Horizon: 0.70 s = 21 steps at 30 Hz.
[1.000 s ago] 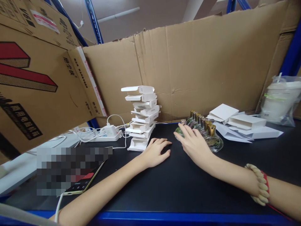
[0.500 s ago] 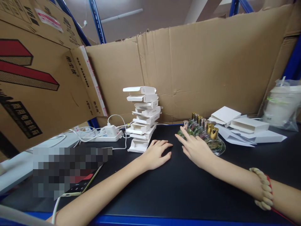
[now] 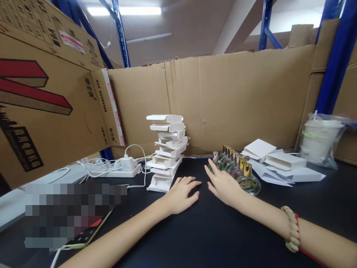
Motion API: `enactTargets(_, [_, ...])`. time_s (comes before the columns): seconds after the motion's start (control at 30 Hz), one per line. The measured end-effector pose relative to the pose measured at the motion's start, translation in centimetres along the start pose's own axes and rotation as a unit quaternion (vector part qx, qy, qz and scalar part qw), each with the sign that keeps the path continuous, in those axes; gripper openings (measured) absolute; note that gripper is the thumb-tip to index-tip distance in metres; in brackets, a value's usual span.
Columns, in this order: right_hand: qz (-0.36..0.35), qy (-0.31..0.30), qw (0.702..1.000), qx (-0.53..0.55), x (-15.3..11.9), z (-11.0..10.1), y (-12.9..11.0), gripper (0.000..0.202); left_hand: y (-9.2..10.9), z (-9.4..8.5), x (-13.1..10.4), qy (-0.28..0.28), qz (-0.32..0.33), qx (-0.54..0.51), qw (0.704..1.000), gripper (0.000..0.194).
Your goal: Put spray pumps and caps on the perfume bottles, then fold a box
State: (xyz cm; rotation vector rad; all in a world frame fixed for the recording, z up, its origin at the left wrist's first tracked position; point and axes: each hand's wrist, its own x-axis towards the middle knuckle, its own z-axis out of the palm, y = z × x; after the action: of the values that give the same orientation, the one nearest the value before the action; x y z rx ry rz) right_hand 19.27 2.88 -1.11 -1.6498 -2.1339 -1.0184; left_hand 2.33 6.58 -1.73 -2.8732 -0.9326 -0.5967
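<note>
My left hand rests on the black tabletop with its fingers apart, just right of a tall, uneven stack of small white boxes. Nothing is in it. To the right, my right hand is held with fingers spread, also empty. Beside and partly behind it stand several round glass bottles with gold and silver caps, in a cluster running towards the back. The hand hides part of the nearer bottles; whether a finger touches one I cannot tell. A beaded bracelet circles my right wrist.
At right lie loose white boxes and flaps, with a bagged white cup beyond. A power strip with cables and a blurred-out phone are at left. Cardboard walls close off the back.
The camera view has tilted up and shifted slightly, so the table sits lower in the picture. Both hands stay nearly in place, fingers still spread; the boxes and bottles have not moved.
</note>
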Motion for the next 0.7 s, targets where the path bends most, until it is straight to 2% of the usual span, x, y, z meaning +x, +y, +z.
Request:
enactTargets(0.27, [0.011,0.031,0.999,0.008,-0.3,0.4,0.0,0.042,0.1,-0.2,-0.1,0.004,0.008,-0.001,1.000,0.035])
enactTargets(0.37, [-0.002,0.034,0.999,0.009,-0.5,0.2,0.1,0.041,0.1,-0.2,0.0,-0.003,0.006,0.001,1.000,0.036])
enactTargets(0.43, [-0.029,0.062,0.997,0.033,-0.9,-0.6,-0.1,0.039,0.0,-0.3,0.0,-0.009,0.003,0.003,1.000,0.037])
enactTargets(0.5, [-0.063,0.119,0.987,0.087,-1.2,-1.9,-0.2,0.035,-0.2,-0.3,0.0,-0.017,0.005,0.005,1.000,0.038])
enactTargets(0.6, [-0.077,0.249,0.954,0.151,-1.2,-4.3,0.4,0.028,-0.4,-0.4,0.0,-0.028,0.012,0.011,0.999,0.038])
enactTargets(0.7, [-0.061,0.386,0.912,0.122,-0.5,-5.7,3.2,0.022,-0.4,-0.5,0.0,-0.039,0.005,0.015,0.999,0.039])
